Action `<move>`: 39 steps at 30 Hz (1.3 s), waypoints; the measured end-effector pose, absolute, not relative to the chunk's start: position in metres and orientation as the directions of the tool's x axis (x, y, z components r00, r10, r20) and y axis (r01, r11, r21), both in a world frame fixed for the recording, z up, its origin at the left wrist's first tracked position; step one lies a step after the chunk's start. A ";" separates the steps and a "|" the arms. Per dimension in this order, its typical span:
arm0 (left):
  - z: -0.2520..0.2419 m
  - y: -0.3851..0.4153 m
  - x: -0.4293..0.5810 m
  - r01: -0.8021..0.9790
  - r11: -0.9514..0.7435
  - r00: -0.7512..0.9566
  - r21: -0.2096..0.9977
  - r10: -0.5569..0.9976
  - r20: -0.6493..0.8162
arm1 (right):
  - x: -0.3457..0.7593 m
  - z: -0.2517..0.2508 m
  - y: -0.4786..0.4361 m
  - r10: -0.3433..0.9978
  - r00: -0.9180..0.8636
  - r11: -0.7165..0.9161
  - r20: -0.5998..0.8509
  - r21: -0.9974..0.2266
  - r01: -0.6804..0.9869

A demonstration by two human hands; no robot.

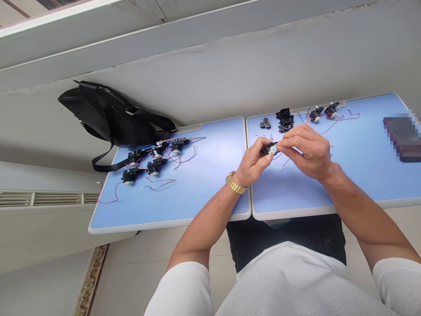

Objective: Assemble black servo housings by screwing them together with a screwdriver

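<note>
Over the right-hand table, my left hand (254, 161) is closed around a small black plastic housing (265, 150) with a pale round gear (272, 150) showing in it. Thumb and fingers grip it from the left side. My right hand (306, 150) is pinched at the housing's right end; anything between those fingertips is too small or hidden to make out. Thin red wires (285, 161) trail on the table below the right hand. Just beyond the hands lie several black plastic shells (285, 120) and three small round black parts (265, 123).
Two wired black assemblies (316, 114) lie at the back right. More wired assemblies (154, 166) are grouped on the left-hand table (210, 193). A black bag (108, 114) leans on the wall, its strap near them. A blurred dark object (403, 137) is at the far right.
</note>
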State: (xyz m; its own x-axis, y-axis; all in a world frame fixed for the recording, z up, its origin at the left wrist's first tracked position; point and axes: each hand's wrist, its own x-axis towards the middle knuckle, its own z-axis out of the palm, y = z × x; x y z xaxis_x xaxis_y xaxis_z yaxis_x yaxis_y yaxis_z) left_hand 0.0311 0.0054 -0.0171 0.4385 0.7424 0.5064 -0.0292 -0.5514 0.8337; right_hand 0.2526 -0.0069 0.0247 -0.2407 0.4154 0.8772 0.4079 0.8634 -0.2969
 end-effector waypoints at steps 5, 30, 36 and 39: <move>-0.017 0.005 0.031 -0.025 -0.568 0.437 0.823 0.734 0.520 | 0.252 0.025 -0.007 0.404 -0.233 0.865 0.885 -0.286 0.412; -0.003 0.001 0.026 -0.005 -0.685 0.413 0.728 0.662 0.625 | 0.260 0.025 -0.004 0.548 -0.237 0.829 0.802 -0.483 0.280; -0.007 0.000 0.028 -0.090 -0.531 0.429 0.843 0.743 0.514 | 0.255 0.023 -0.004 0.506 -0.322 0.858 0.800 -0.428 0.283; -0.010 0.001 0.030 -0.192 -0.354 0.488 0.915 0.774 0.402 | 0.253 0.022 -0.004 0.493 -0.324 0.865 0.808 -0.412 0.287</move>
